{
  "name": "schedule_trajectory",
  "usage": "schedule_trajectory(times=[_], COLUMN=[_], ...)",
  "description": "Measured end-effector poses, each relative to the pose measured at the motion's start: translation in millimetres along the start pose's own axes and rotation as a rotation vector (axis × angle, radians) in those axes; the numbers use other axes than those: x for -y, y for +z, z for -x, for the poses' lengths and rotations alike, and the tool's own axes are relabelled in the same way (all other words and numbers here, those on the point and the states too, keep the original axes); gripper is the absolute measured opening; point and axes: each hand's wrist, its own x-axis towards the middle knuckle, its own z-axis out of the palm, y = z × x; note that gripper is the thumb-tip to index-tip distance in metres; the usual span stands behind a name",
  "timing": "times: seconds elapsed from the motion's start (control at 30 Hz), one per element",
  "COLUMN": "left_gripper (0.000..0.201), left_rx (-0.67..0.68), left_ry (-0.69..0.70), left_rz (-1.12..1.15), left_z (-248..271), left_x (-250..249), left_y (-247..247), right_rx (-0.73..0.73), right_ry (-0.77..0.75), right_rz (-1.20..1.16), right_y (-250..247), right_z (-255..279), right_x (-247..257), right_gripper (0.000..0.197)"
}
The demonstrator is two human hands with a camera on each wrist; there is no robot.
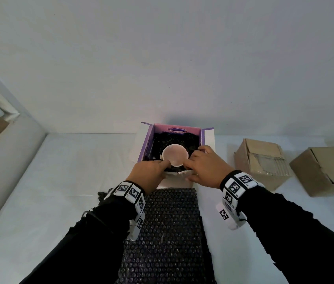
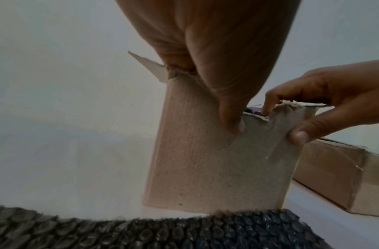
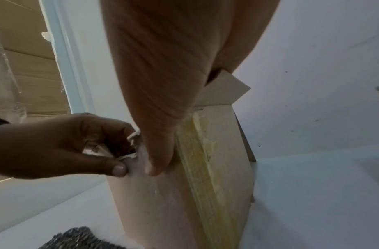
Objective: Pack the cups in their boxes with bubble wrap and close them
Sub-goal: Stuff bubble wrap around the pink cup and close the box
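An open purple box stands on the white table, lined with black bubble wrap. A white cup sits upright in the wrap, mouth up. My left hand grips the box's near wall, its thumb outside, a forefinger at the cup's rim. My right hand pinches the same torn wall, thumb outside, fingers inside. The box's flaps stand open.
A sheet of black bubble wrap lies on the table between my arms, just before the box. Two brown cardboard boxes sit to the right. A white wall rises right behind the purple box.
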Motion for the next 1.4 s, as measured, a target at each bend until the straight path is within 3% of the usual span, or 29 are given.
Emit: schedule_trajectory(times=[0.13,0.27,0.43,0.63,0.77,0.87,0.97,1.03,1.27,1.4], left_gripper=[0.029,0.015,0.025,0.031,0.031,0.021,0.040,0.042,0.043,0.017], left_rx=[0.004,-0.067,-0.070,-0.026,-0.026,-0.152,-0.322,-0.363,-0.281,-0.273], left_ry=[0.017,0.034,0.010,0.039,0.067,0.059,-0.029,-0.020,-0.059,-0.060], left_rz=[-0.046,0.063,-0.022,-0.129,-0.164,-0.156,-0.196,-0.209,-0.185,-0.166], left_z=[0,-3,-10,-7,-7,-7,-1,4,4,7], left_x=[-1,-1,-12,-15,-18,-13,-4,1,-3,-7], left_y=[5,7,11,12,10,3,3,12,20,14], right_rx=[0.023,-0.012,0.091,0.084,0.151,0.196,0.217,0.227,0.251,0.145], right_ry=[0.028,0.045,0.105,0.187,0.190,0.192,0.214,0.221,0.220,0.255], right_rz=[0.022,0.023,0.052,0.113,0.105,0.101,0.117,0.095,0.044,0.082], right_y=[2,3,-8,-24,-26,-25,-26,-23,-18,-19], right_z=[5,2,2,-14,-19,-25,-31,-34,-37,-22], right_x=[6,3,-2,-14,-14,-14,-17,-20,-23,-9], right_gripper=[0.034,0.035,0.040,0.080,0.084,0.089,0.103,0.109,0.100,0.087])
